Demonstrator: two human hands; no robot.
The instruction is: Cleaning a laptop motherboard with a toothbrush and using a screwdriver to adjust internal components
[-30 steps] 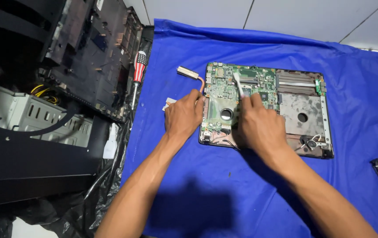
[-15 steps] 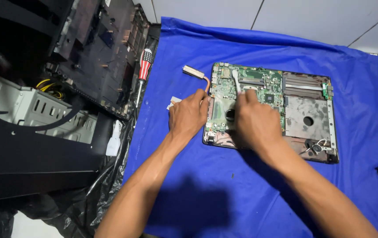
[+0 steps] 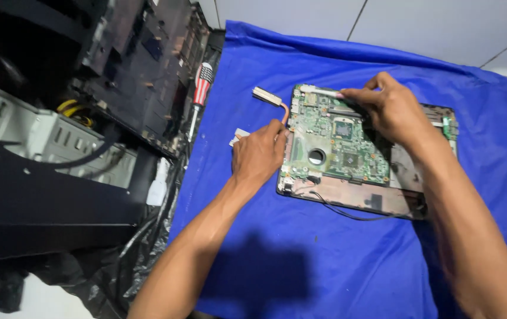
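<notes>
1. The stripped laptop base [image 3: 377,195] lay on a blue cloth [image 3: 336,260] spread over the worktop, with the green motherboard [image 3: 339,139] sitting in its left part.
2. The left hand [image 3: 259,156] rested at the board's left edge, fingers curled against that edge; whether they pinched anything could not be told.
3. The right hand [image 3: 392,109] lay over the board's far edge, fingers bent and pressing on the top rim, with no separate part visibly gripped.
4. The copper heat pipe [image 3: 271,100] lay just beside the board's upper-left corner, seemingly already off it, and the chips on the board stood bare.
5. Judged from this, the teardown looked well along: covers and cooling were off, while the board sat in the base and a black cable [image 3: 348,212] trailed from it.
6. A screwdriver [image 3: 200,91] with a striped handle lay at the cloth's left edge, beside a dark laptop cover [image 3: 141,65].
</notes>
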